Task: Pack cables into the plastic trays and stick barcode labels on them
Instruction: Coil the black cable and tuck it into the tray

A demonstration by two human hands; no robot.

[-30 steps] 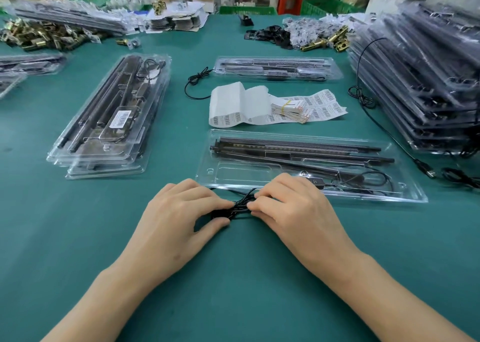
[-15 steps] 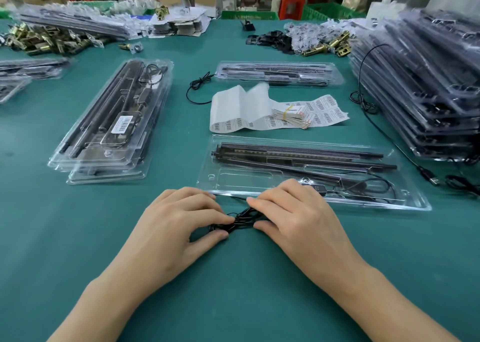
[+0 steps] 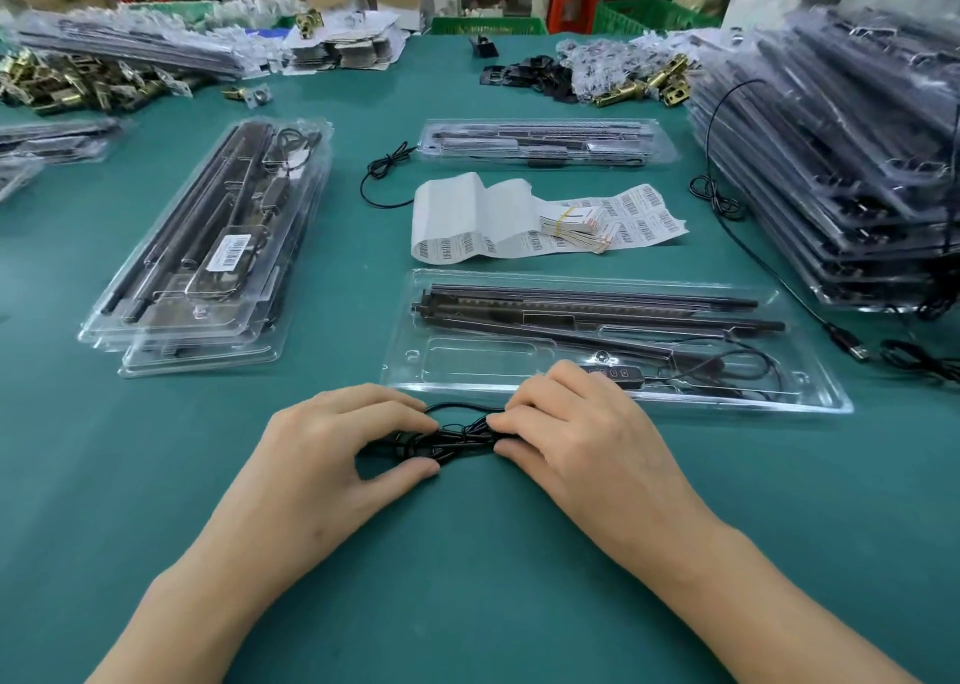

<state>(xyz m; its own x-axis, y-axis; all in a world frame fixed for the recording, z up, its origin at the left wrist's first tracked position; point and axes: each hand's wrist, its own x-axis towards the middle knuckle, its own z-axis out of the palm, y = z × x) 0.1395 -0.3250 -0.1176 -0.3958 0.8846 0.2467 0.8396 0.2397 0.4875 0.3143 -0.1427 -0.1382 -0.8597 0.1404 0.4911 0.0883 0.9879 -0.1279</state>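
Note:
A bundled black cable (image 3: 451, 442) lies on the green table just in front of an open clear plastic tray (image 3: 467, 364). My left hand (image 3: 332, 455) pinches the bundle's left end between thumb and fingers. My right hand (image 3: 582, 434) pinches its right end. The tray holds dark metal rods (image 3: 597, 309) and a small black controller (image 3: 615, 373) whose thin wire loops to the right. Behind the tray lies a strip of barcode labels (image 3: 540, 221) with a small banded stack on it.
A pile of packed trays (image 3: 218, 247) with a barcode label sits at the left. One more filled tray (image 3: 545, 140) lies at the back, a loose cable (image 3: 382, 174) beside it. A tall tray stack (image 3: 841, 164) fills the right, a USB cable (image 3: 852, 348) trailing from it.
Both hands stay on the cable bundle near the tray's front edge. The bundle has been worked tighter between the fingers, with a small loop now showing above it.

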